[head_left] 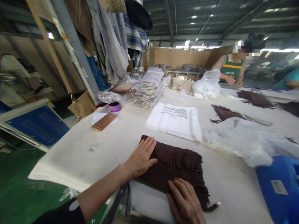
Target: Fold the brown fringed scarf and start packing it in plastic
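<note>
A dark brown fringed fabric piece point(161, 177) lies at the near edge of the white table. Its thick strands point(179, 157) run in a bunched band along the far side and down the right. One strand, or a cord, sticks out at the lower right with a shiny tip point(218, 203). My left hand point(140, 158) rests flat on the upper left of the piece, fingers stretched over the strands, thumb apart. Lower right, my right hand point(184, 199) lies on its near part with fingers extended and slightly bent. What is under the right palm is hidden.
White plastic bags point(175, 119) lie beyond the piece, with a bagged stack point(149, 88) behind. A phone point(104, 121) and purple tape roll point(115, 107) sit left. Right are a crumpled bag point(247, 140), blue container point(277, 186) and brown fringed pieces point(255, 99). A co-worker point(233, 70) stands across.
</note>
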{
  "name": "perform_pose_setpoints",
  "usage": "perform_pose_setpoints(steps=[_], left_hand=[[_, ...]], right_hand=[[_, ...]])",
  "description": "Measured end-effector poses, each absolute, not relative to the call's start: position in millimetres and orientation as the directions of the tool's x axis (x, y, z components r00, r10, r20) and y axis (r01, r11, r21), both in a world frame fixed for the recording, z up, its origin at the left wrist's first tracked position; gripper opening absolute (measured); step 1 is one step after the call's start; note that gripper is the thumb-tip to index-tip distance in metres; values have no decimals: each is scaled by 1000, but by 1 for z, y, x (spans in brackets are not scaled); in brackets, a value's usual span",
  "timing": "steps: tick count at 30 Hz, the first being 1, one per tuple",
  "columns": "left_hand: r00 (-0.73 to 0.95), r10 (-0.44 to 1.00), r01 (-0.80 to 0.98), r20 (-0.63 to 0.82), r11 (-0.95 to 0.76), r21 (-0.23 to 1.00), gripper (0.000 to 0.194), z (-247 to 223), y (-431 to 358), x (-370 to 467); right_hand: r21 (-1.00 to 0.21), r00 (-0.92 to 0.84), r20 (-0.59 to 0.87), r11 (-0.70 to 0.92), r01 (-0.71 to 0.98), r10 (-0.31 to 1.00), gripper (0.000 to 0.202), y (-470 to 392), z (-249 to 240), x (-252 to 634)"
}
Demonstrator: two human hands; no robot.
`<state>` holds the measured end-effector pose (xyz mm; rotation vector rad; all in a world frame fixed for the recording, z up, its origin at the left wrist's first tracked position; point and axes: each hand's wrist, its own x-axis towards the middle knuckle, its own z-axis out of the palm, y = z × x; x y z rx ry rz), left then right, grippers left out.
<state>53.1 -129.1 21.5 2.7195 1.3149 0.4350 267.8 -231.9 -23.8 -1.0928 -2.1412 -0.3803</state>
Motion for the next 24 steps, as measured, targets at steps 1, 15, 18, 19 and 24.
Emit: perform_pose_setpoints(steps=[1, 15, 18, 19, 24], left_hand=[[593, 780, 759, 202, -625, 186, 63, 17, -126, 56], [586, 797, 758, 145, -603, 249, 62, 16, -125, 55], [581, 800, 758, 150, -599, 259, 62, 31, -129, 44], [551, 815, 768, 178, -579, 274, 60, 36, -132, 39], [184, 934, 836, 305, -313, 451, 38, 45, -185, -10]], right_hand=[[-57, -401, 693, 600, 798, 599, 22, -232, -23, 268], [-35, -398, 692, 578, 815, 603, 27, -240, -22, 266], [58, -458, 701, 596, 801, 547, 30, -249, -26, 269], [81, -476, 707, 609, 789, 522, 30, -253, -29, 268], [25, -445, 761, 664, 747, 472, 20, -266, -44, 244]])
